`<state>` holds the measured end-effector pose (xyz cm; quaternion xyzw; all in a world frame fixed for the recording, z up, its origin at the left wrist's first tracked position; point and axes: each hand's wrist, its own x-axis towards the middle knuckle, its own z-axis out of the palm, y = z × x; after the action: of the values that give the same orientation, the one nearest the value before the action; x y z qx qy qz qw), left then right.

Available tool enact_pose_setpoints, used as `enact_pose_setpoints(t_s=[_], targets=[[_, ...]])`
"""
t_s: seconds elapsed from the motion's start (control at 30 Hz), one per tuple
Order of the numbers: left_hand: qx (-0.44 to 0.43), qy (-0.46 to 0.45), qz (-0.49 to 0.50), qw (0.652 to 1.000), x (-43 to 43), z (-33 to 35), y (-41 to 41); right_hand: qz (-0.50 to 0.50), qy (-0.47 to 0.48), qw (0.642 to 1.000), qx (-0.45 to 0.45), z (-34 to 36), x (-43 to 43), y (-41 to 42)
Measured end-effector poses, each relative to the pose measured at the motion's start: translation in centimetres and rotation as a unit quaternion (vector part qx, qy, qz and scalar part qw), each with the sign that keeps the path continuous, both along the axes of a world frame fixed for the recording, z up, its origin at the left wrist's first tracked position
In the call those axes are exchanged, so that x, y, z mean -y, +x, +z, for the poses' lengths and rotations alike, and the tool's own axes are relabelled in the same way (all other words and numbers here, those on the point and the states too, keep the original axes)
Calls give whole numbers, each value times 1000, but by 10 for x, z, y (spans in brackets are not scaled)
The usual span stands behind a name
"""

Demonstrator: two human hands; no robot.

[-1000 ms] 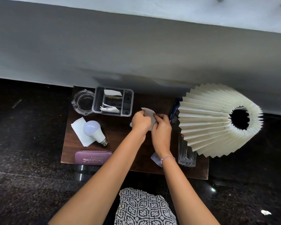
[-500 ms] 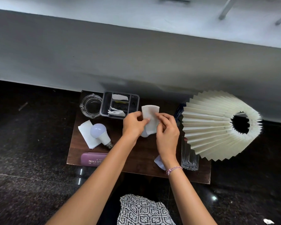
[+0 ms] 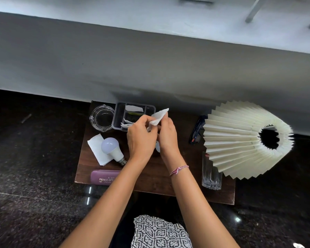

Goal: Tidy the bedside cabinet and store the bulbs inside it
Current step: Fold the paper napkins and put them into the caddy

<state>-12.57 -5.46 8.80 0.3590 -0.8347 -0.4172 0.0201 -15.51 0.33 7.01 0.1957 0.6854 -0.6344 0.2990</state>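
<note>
Early stage | left hand (image 3: 141, 138) and right hand (image 3: 168, 135) fingers both pinch a white paper sheet (image 3: 158, 116) above the tabletop (image 3: 183, 149) | bulb (image 3: 112, 148) lies on tissue (image 3: 95, 145), left side, not yet stored | clutter untidied

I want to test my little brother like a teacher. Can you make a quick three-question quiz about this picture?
1. True or false: the light bulb lies on a white napkin.
2. What do the left hand and right hand pinch? A white paper, B spoon, C phone.
3. Fill in: the drinking glass stands next to the pleated ____.
Key: 1 true; 2 A; 3 lampshade.
</note>
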Motion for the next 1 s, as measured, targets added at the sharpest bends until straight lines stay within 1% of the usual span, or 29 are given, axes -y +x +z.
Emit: enact_pose_setpoints(t_s=[0.1, 0.2, 0.4, 0.57, 0.63, 0.77, 1.0], targets=[[16, 52, 3, 999, 1, -6, -1, -4, -17, 1000, 24, -3, 5, -7], [30, 79, 17, 996, 2, -10, -3, -21, -49, 998, 39, -6, 10, -8], [48, 95, -3, 994, 6, -19, -1, -18, -46, 998, 41, -10, 16, -5], [42, 114, 2, 993, 7, -21, -2, -14, -47, 998, 46, -12, 17, -3], [52, 118, 3, 992, 7, -22, -2, -12, -45, 998, 43, -13, 16, -3], [65, 102, -5, 993, 8, -24, -1, -4, -37, 999, 37, -13, 14, -1], [50, 108, 8, 993, 7, -24, 2, -16, -31, 999, 13, -12, 13, 3]])
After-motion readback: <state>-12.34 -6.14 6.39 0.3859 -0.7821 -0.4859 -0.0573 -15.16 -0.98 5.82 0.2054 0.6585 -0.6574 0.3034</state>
